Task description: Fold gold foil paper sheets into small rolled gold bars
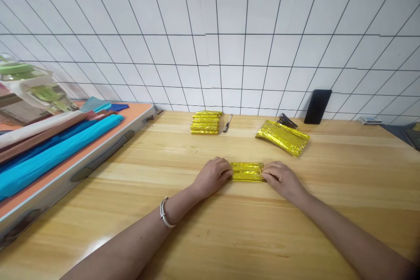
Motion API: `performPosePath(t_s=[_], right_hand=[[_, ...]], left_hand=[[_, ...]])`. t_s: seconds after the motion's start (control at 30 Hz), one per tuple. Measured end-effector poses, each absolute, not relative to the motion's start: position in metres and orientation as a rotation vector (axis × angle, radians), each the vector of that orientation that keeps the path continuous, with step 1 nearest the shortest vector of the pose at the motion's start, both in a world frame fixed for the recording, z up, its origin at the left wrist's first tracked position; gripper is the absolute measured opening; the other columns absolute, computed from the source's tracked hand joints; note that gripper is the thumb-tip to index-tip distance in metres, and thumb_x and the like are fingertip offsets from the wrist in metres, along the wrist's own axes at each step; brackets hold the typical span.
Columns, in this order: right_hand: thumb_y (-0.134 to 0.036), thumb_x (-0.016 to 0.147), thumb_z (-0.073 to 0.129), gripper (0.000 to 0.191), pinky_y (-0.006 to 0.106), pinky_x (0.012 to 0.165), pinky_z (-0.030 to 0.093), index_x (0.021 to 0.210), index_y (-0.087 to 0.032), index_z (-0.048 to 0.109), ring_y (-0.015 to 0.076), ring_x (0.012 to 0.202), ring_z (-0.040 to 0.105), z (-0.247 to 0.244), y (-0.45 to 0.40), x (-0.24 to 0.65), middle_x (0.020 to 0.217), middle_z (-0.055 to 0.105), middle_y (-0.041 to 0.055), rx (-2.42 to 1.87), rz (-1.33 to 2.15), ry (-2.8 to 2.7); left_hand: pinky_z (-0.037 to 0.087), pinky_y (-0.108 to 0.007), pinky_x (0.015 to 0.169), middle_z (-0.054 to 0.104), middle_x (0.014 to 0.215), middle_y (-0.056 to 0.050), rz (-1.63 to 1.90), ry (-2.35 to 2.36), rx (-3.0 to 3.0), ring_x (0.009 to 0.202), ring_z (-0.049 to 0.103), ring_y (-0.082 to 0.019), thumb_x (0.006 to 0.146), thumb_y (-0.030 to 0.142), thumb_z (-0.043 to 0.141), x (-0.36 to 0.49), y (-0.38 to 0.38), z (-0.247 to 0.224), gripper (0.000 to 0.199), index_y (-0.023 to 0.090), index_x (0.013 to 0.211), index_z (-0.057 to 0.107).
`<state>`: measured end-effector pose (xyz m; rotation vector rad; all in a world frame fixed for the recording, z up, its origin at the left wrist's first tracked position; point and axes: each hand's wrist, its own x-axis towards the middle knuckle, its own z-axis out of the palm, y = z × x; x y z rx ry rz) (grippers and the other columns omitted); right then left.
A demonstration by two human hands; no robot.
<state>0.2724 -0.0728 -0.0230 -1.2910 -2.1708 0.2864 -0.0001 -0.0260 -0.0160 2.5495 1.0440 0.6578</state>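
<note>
A shiny gold foil piece [246,172] with lengthwise creases lies flat on the wooden table [210,236]. At its left end, my left hand [215,175] is closed on the edge, with a bracelet on that wrist. The right end is pinched by the closed fingers of my right hand [280,178]. Behind my left hand is a pile of folded gold pieces [205,123]. A flat stack of gold foil sheets [282,137] lies at an angle beyond my right hand.
A pen [227,123] lies beside the folded pile. A black clip [288,120] sits behind the sheets, and a black phone [317,106] leans on the tiled wall. Rolled coloured material [65,148] covers an orange-topped surface [139,111] at left.
</note>
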Motion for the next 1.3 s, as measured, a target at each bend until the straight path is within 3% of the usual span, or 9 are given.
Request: performPosePath(t_s=[0.13, 0.3, 0.57, 0.87, 1.1, 1.3], right_hand=[[-0.027, 0.085, 0.053, 0.011, 0.035, 0.081, 0.045, 0.087, -0.022, 0.064, 0.0198, 0.09, 0.057, -0.025, -0.072, 0.271, 0.091, 0.066, 0.0042, -1.355, 0.229, -2.188], [-0.027, 0.088, 0.046, 0.029, 0.04, 0.093, 0.042, 0.112, -0.021, 0.06, 0.0217, 0.11, 0.053, -0.033, -0.073, 0.273, 0.118, 0.061, 0.0073, -1.381, 0.1, -2.314], [-0.028, 0.092, 0.032, 0.046, 0.042, 0.105, 0.031, 0.137, -0.022, 0.037, 0.0203, 0.133, 0.029, -0.035, -0.071, 0.275, 0.143, 0.037, 0.0051, -1.489, 0.054, -2.558], [-0.034, 0.093, 0.028, 0.048, 0.044, 0.108, 0.026, 0.141, -0.027, 0.03, 0.0203, 0.135, 0.024, -0.031, -0.07, 0.278, 0.145, 0.032, 0.0017, -1.495, 0.106, -2.558], [-0.038, 0.094, 0.029, 0.051, 0.042, 0.109, 0.026, 0.141, -0.018, 0.029, 0.0208, 0.134, 0.026, -0.028, -0.076, 0.281, 0.146, 0.031, 0.0076, -1.468, 0.107, -2.431], [-0.048, 0.092, 0.031, 0.064, 0.046, 0.109, 0.026, 0.144, -0.013, 0.018, 0.0261, 0.136, 0.02, -0.028, -0.088, 0.274, 0.149, 0.021, 0.0128, -1.554, 0.015, -2.512]], left_hand=[[0.044, -0.031, 0.08, 0.062, 0.089, -0.005, 0.661, 1.05, 2.577, 0.089, 0.056, -0.019, 0.085, 0.027, 0.055, 0.002, -0.028, -0.015, 0.01, 0.019, 0.082, 0.059], [0.043, -0.034, 0.087, 0.062, 0.105, -0.006, 0.656, 1.039, 2.65, 0.098, 0.056, -0.019, 0.089, 0.029, 0.049, 0.0, -0.031, -0.019, 0.019, 0.02, 0.103, 0.059], [0.033, -0.035, 0.101, 0.046, 0.136, -0.005, 0.463, 1.053, 2.875, 0.128, 0.039, -0.018, 0.094, 0.033, 0.038, -0.002, -0.033, -0.027, 0.037, 0.022, 0.129, 0.044], [0.021, -0.039, 0.108, 0.029, 0.146, -0.006, 0.309, 1.048, 2.905, 0.136, 0.023, -0.02, 0.095, 0.038, 0.029, -0.006, -0.034, -0.024, 0.048, 0.022, 0.14, 0.028], [0.019, -0.041, 0.109, 0.021, 0.149, -0.01, 0.334, 1.047, 2.871, 0.138, 0.017, -0.023, 0.092, 0.051, 0.028, -0.012, -0.038, -0.016, 0.062, 0.019, 0.144, 0.017], [0.018, -0.045, 0.108, 0.018, 0.149, -0.017, 0.331, 1.088, 2.835, 0.138, 0.015, -0.028, 0.088, 0.059, 0.031, -0.016, -0.045, -0.016, 0.076, 0.013, 0.145, 0.01]])
